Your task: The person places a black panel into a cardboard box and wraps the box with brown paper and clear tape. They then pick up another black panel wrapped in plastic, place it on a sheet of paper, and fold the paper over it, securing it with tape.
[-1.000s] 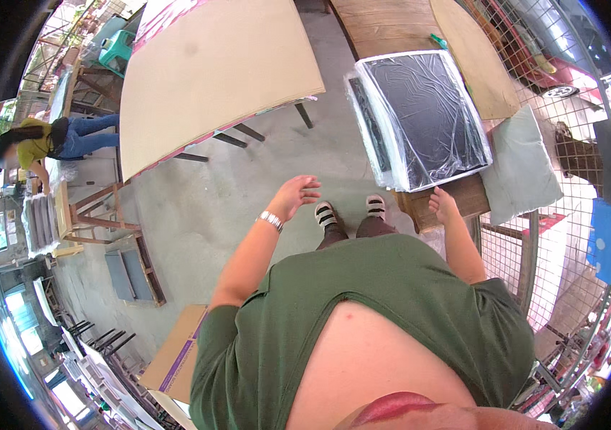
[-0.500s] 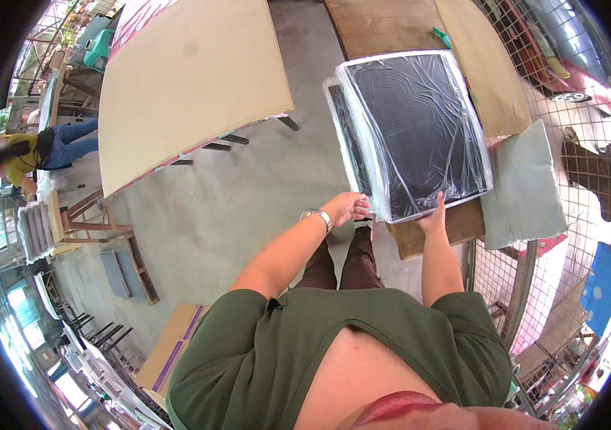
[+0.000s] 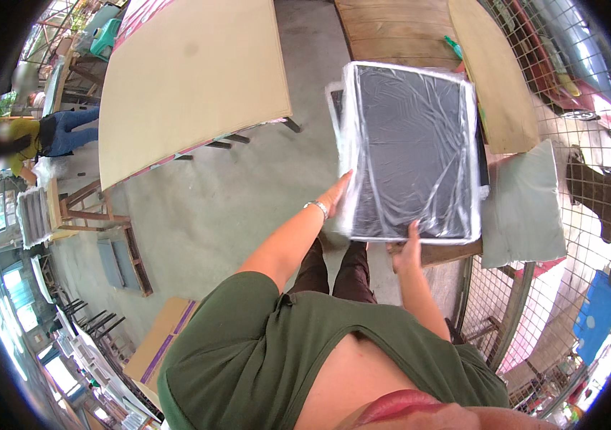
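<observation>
A black rectangular panel with a white frame (image 3: 413,150), wrapped in wrinkled clear plastic film, lies in front of me, slightly raised. My left hand (image 3: 337,192) grips its left edge near the lower corner, fingers partly hidden behind the frame. At the bottom edge my right hand (image 3: 407,251) holds it with the thumb on top and the other fingers underneath. Another dark wrapped panel (image 3: 335,100) peeks out beneath it at the upper left. Below both stands a wooden work surface (image 3: 452,253).
A large beige board (image 3: 198,86) rests on dark legs to the left. On the right are a grey-green sheet (image 3: 524,208), a tan board (image 3: 495,79) and a wire mesh fence (image 3: 549,136). A co-worker in jeans (image 3: 69,132) stands far left. A cardboard box (image 3: 162,337) is beside me.
The top panel has lifted and straightened, shifting over the one beneath. My left hand has moved up onto its left edge; my right hand has slid left and nearer along the bottom.
</observation>
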### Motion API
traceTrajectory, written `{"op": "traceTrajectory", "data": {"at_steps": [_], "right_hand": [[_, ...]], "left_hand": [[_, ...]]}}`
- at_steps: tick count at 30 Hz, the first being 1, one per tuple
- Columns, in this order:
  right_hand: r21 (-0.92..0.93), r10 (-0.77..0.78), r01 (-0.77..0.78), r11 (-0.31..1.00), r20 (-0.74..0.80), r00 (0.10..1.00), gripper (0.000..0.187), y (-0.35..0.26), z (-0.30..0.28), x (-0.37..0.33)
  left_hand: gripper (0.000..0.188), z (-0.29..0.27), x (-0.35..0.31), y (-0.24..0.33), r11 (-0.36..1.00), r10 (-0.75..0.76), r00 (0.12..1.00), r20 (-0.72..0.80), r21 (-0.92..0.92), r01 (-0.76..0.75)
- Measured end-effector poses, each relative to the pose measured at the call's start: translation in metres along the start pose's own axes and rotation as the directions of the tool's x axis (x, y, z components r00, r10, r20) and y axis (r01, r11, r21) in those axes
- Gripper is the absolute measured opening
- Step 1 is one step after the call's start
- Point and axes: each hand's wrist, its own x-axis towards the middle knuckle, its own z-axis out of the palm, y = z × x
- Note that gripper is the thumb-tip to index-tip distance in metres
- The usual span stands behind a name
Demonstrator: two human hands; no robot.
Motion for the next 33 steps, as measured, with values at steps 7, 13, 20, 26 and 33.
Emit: {"op": "traceTrajectory", "data": {"at_steps": [7,13,20,26,33], "right_hand": [[-0.234,0.579,-0.531,0.815,0.262,0.772,0.056,0.085,-0.041,-0.032],[-0.788,-0.45,0.352,0.505,0.107,0.886,0.015,-0.044,-0.132,0.022],[-0.159,0.115,-0.085,0.984,0.189,0.975,0.097,-0.082,-0.133,0.125],[-0.261,0.009,0.052,0.964,0.226,0.974,0.091,-0.047,-0.071,0.077],[-0.52,-0.268,0.217,0.826,-0.025,0.963,0.099,-0.049,-0.064,0.025]], "left_hand": [[0.059,-0.054,-0.043,-0.003,0.965,-0.247,0.969,-0.03,0.081,0.248],[0.076,-0.105,-0.07,-0.066,0.939,-0.322,0.94,-0.113,0.089,0.332],[0.088,-0.063,-0.039,-0.006,0.967,-0.056,0.992,-0.11,0.243,0.081],[0.09,-0.055,-0.041,-0.028,0.806,0.394,0.844,-0.364,0.579,-0.126],[0.096,-0.057,-0.103,-0.04,0.727,0.504,0.802,-0.32,0.659,-0.194]]}}
